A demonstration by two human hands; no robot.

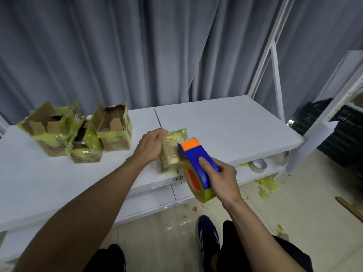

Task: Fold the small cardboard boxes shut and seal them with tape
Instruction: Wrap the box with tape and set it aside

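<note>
Head view, left hand (152, 146) steadying box (173, 149), right hand (221, 174) gripping dispenser (197, 163)

Blurred "2-2" label (178, 178) on table (216, 122) edge

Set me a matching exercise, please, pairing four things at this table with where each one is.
Things:
1 dispenser
2 taped box
3 open boxes
4 spare roll

Places:
A far left of the table
B gripped in the right hand
C on the lower shelf, at the right
D held by the left hand

Pairs: 1-B, 2-D, 3-A, 4-C
</note>
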